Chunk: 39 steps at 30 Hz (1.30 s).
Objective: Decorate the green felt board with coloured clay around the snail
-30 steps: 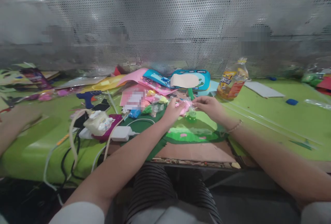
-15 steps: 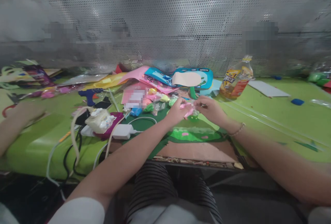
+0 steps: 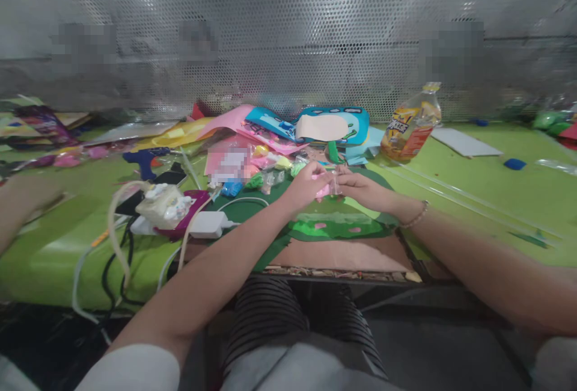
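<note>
Fingers closed, my left hand (image 3: 309, 184) holds a small clear plastic bag (image 3: 334, 184) with something soft and pink (image 3: 321, 189) in it, perhaps clay. My right hand (image 3: 360, 186) pinches the other side of the same bag, its fingers bent toward the left ones. Both hands are just above a dark green sheet with a bright green strip (image 3: 333, 227) that has pink spots. Close behind the left hand lie small bags in several colours, among them a green lump (image 3: 255, 181) and a blue packet (image 3: 233, 187).
A power strip with a white adapter (image 3: 164, 206) and looping cables lies at left, near a blue glue gun (image 3: 146, 161). A snack-labelled plastic bottle (image 3: 410, 125) stands at right. A perforated metal screen (image 3: 288, 36) rises behind. Another person's arm (image 3: 27, 198) reaches in at far left.
My right-hand fingers have straightened somewhat and drawn nearer the left hand around the bag. The whole view has shifted slightly, with things sitting a little higher.
</note>
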Each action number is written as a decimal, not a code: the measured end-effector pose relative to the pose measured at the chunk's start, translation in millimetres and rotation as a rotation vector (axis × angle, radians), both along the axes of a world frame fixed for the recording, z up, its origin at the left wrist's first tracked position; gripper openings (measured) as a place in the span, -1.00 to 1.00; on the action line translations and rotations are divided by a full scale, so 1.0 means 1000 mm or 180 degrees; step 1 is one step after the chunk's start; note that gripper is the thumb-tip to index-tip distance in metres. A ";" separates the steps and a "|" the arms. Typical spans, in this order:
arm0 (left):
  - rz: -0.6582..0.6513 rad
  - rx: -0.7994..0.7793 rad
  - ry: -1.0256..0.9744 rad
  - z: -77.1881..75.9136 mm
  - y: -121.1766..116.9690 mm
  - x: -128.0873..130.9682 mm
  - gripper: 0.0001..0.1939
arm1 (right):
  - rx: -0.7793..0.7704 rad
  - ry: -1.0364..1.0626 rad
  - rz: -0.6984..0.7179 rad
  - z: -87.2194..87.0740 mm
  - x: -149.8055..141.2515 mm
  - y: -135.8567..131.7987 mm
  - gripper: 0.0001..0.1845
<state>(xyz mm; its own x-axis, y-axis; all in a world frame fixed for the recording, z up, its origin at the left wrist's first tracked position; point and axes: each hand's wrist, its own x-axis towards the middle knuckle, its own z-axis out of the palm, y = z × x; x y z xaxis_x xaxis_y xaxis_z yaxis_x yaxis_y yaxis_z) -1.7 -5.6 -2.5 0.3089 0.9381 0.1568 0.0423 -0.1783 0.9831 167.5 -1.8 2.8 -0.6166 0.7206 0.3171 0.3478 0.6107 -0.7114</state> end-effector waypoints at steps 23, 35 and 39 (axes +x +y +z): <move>0.0058 -0.0035 -0.0052 0.005 -0.001 0.000 -0.82 | 0.0574 0.0377 -0.0738 0.003 -0.004 0.001 -0.84; 0.0026 -0.0097 -0.0044 -0.004 0.007 0.006 -0.86 | 0.0471 0.0583 -0.0989 0.003 -0.005 0.001 -0.88; 0.0049 -0.0093 0.0087 0.001 0.002 0.004 -0.83 | 0.0321 0.0513 -0.0879 0.002 -0.008 0.000 -0.88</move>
